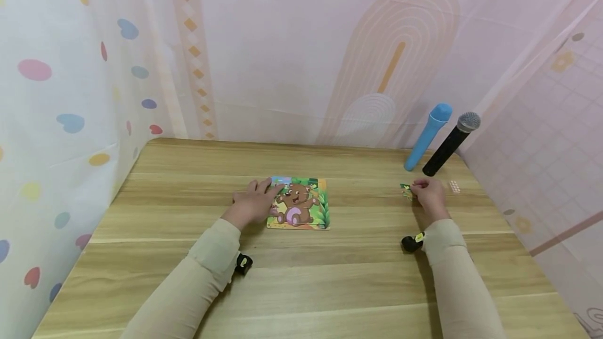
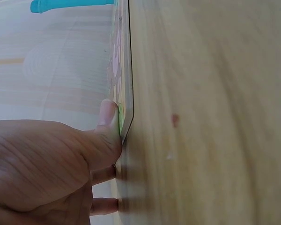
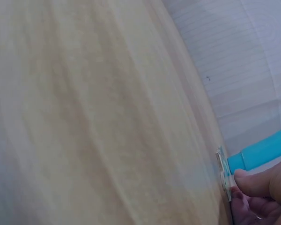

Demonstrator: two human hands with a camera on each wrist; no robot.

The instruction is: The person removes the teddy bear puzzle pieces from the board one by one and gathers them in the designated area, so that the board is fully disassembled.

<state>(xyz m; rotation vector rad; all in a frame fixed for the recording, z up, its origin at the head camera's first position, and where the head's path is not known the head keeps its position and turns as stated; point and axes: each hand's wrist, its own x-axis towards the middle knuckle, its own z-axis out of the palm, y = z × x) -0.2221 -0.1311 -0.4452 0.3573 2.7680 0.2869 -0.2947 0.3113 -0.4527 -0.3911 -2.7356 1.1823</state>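
A flat jigsaw puzzle (image 1: 301, 205) with a brown bear lies on the wooden table. My left hand (image 1: 253, 202) rests at the puzzle's left side, fingers spread. In the left wrist view, the thumb (image 2: 107, 117) presses on the puzzle's face near a corner, while other fingertips touch the tabletop. Over to the right, my right hand (image 1: 430, 195) pinches a small green and yellow puzzle piece (image 1: 405, 191) between thumb and fingers. The right wrist view shows that piece (image 3: 223, 169) edge-on beside the thumb, so its picture is hidden there.
A blue microphone (image 1: 426, 137) and a black microphone (image 1: 449, 145) stand tilted at the back right, just beyond my right hand. Right of that hand lies a small white piece with reddish dots (image 1: 454, 187). A patterned curtain (image 1: 268, 67) borders the table's back edge.
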